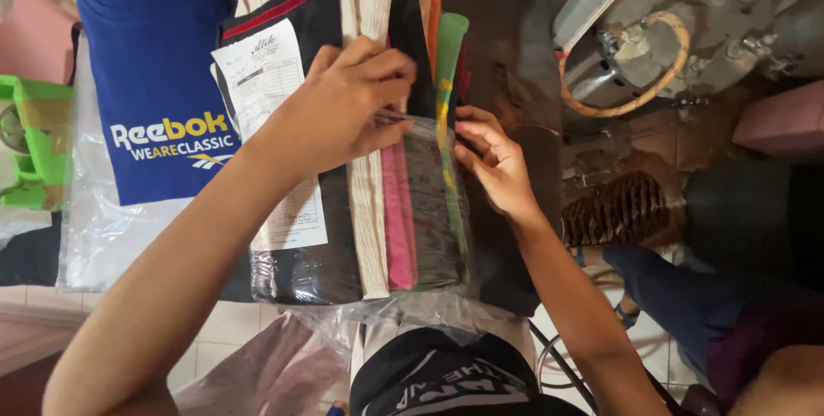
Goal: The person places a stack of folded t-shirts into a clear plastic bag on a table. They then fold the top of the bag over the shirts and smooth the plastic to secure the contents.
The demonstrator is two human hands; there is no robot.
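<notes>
A stack of folded clothes (378, 201) in black, cream, pink, grey and green lies half inside a clear plastic bag (296, 274). A white paper slip (275, 98) rests on top of the black garment. My left hand (343, 103) presses down on the upper part of the stack, fingers curled at the bag's open edge. At the stack's right side, my right hand (493, 163) pinches the bag's rim. The far ends of the clothes stick out beyond the bag.
A blue printed garment (154, 64) on clear plastic lies to the left, with a green plastic object (34, 141) beyond it. A metal machine with a tan hose loop (635, 47) stands at the upper right. Another bagged dark garment (438, 373) lies at the bottom.
</notes>
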